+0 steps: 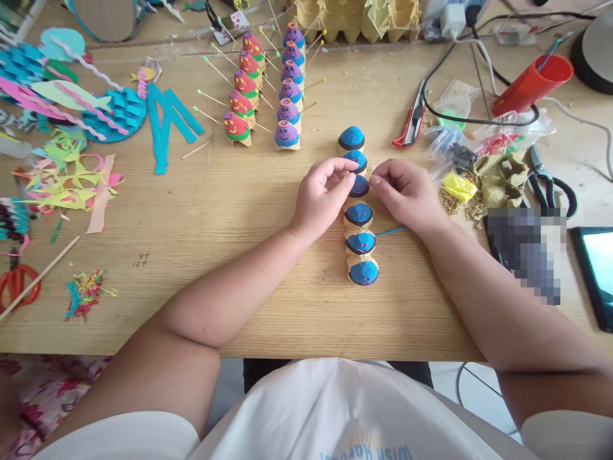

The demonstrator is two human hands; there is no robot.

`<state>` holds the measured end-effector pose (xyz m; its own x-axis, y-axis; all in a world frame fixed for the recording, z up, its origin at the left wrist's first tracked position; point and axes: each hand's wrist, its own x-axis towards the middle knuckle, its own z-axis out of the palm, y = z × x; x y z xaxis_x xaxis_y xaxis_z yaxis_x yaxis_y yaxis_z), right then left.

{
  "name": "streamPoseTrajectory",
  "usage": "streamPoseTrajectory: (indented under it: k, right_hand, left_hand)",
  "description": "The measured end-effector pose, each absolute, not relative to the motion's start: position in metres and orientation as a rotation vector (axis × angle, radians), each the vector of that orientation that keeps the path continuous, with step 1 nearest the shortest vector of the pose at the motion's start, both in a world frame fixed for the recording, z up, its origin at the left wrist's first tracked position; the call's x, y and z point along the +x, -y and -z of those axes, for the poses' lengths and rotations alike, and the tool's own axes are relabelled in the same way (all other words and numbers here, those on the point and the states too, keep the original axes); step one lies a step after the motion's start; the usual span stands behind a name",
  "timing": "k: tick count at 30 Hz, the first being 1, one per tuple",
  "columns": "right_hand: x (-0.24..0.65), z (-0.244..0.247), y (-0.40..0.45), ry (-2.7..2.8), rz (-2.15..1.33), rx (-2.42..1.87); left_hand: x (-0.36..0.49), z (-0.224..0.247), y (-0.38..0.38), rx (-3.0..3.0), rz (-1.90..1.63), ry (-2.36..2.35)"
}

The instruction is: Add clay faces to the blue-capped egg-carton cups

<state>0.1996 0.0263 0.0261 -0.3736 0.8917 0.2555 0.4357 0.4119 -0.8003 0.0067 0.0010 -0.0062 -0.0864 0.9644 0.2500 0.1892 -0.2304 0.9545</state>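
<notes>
A strip of egg-carton cups, painted blue with dark rims, runs away from me on the table. Small purplish-pink marks like eyes and mouths show on several cups. At the strip's left side, my left hand has its bent fingers and thumb on the second and third cups. Opposite it, my right hand is closed in a pinch beside the third cup; whatever is between the fingertips is too small to make out. A thin blue strip lies by the lower cups, near my right wrist.
Red-green cups and blue-purple cups with pins stand behind. Right are a box cutter, red cup, plastic bags, black-handled scissors and a phone. Paper scraps and orange-handled scissors lie left.
</notes>
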Motion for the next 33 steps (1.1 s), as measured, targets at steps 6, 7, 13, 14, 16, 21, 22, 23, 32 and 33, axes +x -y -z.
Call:
streamPoseTrajectory:
  k: [6, 7, 13, 14, 16, 21, 22, 23, 32, 33]
  right_hand:
    - [0.1970, -0.0215, -0.0279, 1.955, -0.910, -1.082]
    - [0.1972, -0.0208, -0.0283, 1.956, -0.923, -1.071]
    - [0.2006, -0.0237, -0.0284, 2.017, -0.986, -1.017]
    - [0.2011, -0.0243, -0.0283, 2.029, -0.986, -1.010]
    - [0.2018, -0.0245, -0.0282, 2.049, -0.986, -0.987]
    - [0.2026, -0.0203, -0.0298, 2.072, -0.996, -0.971]
    - [0.2027, -0.0196, -0.0302, 2.071, -0.998, -0.975]
    - [0.2027, -0.0191, -0.0305, 2.067, -1.002, -0.977]
    - [0.2031, -0.0190, -0.0296, 2.001, -1.027, -0.997]
    - [0.2028, -0.0186, -0.0295, 1.984, -1.013, -1.007]
  left_hand:
    - [0.0050, 0.0068, -0.0028, 1.454, -1.390, -1.252]
    - [0.0044, 0.0071, -0.0032, 1.453, -1.387, -1.250]
    - [0.0022, 0.0090, -0.0040, 1.461, -1.377, -1.263]
    - [0.0020, 0.0089, -0.0039, 1.466, -1.370, -1.267]
    - [0.0015, 0.0081, -0.0035, 1.480, -1.349, -1.273]
    - [-0.0005, 0.0052, -0.0019, 1.523, -1.303, -1.296]
    - [-0.0009, 0.0050, -0.0016, 1.534, -1.296, -1.301]
    - [-0.0013, 0.0050, -0.0015, 1.545, -1.288, -1.302]
    - [-0.0029, 0.0082, -0.0036, 1.571, -1.283, -1.311]
    - [-0.0028, 0.0079, -0.0034, 1.568, -1.283, -1.313]
